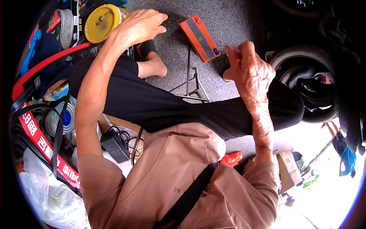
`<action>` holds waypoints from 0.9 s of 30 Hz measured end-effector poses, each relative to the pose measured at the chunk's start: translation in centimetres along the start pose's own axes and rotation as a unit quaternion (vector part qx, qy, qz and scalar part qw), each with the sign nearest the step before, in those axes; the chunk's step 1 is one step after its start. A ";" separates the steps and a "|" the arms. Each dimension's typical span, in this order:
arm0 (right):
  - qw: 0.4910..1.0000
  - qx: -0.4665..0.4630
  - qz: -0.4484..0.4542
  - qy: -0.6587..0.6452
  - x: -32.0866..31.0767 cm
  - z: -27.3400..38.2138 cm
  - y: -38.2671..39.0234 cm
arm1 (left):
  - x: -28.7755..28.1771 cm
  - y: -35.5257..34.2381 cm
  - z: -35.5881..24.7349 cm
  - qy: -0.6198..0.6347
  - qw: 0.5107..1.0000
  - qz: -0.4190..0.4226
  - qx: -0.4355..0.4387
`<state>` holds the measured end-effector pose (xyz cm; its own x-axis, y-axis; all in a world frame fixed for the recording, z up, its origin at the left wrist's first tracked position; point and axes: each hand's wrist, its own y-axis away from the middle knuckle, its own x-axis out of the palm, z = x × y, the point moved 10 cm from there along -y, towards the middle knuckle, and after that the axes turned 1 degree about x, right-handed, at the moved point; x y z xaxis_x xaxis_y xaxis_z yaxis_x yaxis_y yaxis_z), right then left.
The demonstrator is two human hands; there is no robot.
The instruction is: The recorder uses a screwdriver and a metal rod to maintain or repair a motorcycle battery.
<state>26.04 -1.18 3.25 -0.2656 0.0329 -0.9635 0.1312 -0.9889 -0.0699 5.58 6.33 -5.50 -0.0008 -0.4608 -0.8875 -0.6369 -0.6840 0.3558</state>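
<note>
My right hand (249, 74) is curled round a thin tool (225, 52), most of it hidden by the fingers, whose slim end reaches the blue terminal of an orange battery (194, 34) with a dark band, lying on the speckled floor. My left hand (141, 26) is up beside a yellow round tub (100, 23), left of the battery, fingers loosely bent with the thumb apart and nothing visible in them. Below the battery, between my bent legs, lies a thin metal stand (194, 87).
Tyres (284, 59) fill the right. Cluttered at left are a red banner strip (36, 137), tins (57, 118), a black power adapter (114, 145) and plastic bags (49, 194). Cardboard boxes (288, 168) stand lower right. A person (343, 152) in blue is outside.
</note>
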 end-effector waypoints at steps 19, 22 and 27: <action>0.999 -0.032 -0.002 -0.007 0.3 -0.4 0.2 | 0.7 -0.6 -0.8 0.024 0.998 -0.041 0.035; 1.000 0.017 0.011 -0.018 -0.1 0.0 0.2 | 0.3 1.4 0.6 0.030 0.999 -0.029 -0.004; 0.999 -0.010 -0.037 0.006 -0.3 0.2 1.6 | 0.6 -1.1 -0.6 0.055 0.998 -0.014 0.007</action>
<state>26.17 -2.81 3.52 -0.2644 0.1070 -0.9585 0.1303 -0.9808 -0.1454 6.77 6.46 -6.20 0.1014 -0.5007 -0.8597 -0.6461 -0.6902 0.3258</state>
